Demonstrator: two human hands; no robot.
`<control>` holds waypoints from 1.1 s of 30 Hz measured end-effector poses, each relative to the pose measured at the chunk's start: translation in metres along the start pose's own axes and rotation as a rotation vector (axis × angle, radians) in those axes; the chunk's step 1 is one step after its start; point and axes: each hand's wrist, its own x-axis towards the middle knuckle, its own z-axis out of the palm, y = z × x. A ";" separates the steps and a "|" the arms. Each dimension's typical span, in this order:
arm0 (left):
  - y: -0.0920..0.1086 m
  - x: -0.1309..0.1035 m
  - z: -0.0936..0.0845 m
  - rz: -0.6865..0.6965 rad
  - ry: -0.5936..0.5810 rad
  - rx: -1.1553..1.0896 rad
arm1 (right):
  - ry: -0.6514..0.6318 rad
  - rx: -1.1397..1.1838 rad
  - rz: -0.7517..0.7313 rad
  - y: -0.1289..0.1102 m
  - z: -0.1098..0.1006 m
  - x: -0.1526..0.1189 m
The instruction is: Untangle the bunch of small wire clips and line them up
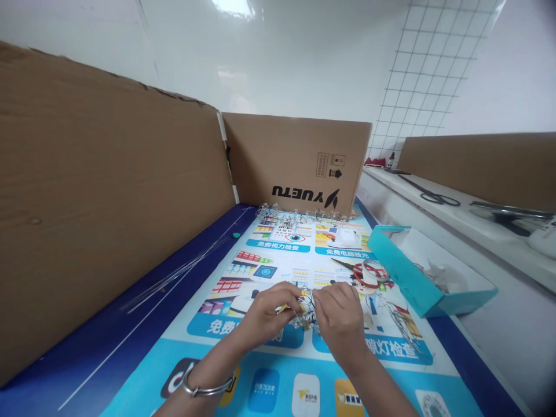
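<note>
Over the printed sheet, my left hand (268,311) and my right hand (341,317) are close together at the middle. Between them is a small silvery wire tangle (308,313) with clear, shiny bits and some yellow parts. The fingers of my left hand are closed on its left side. My right hand pinches the right side, its fingertips partly hidden. Scissors (360,274) with red handles lie beyond my right hand, beside a roll of clear tape (374,270). A loose bundle of thin wires (403,327) lies to the right.
A turquoise open box (460,302) with crumpled white material stands at the right. Cardboard panels (295,156) wall the back and left. Long thin strands (182,266) lie at the left; more wire pieces (299,214) line the back. Dark scissors (438,198) rest on a white ledge (456,217).
</note>
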 end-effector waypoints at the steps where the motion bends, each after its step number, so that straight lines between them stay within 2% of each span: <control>1: 0.000 0.000 0.000 -0.022 0.009 -0.009 | -0.008 -0.020 -0.015 0.000 0.000 -0.001; 10: -0.009 0.000 -0.002 -0.134 0.068 -0.041 | -0.062 -0.111 -0.095 0.003 0.000 -0.004; 16: -0.012 0.001 -0.006 -0.142 0.038 -0.096 | -0.066 -0.100 -0.077 0.004 0.003 -0.004; 19: -0.012 0.001 -0.008 -0.139 0.018 -0.127 | -0.055 -0.029 -0.015 0.005 0.006 -0.004; 23: -0.015 0.001 -0.009 -0.187 0.043 -0.217 | -0.042 0.187 0.105 0.008 0.007 0.000; 27: -0.017 0.000 -0.007 -0.260 0.079 -0.406 | -0.089 0.395 0.259 0.008 0.004 0.004; 33: -0.020 -0.001 -0.002 -0.309 0.120 -0.640 | -0.168 0.551 0.419 0.005 0.000 0.006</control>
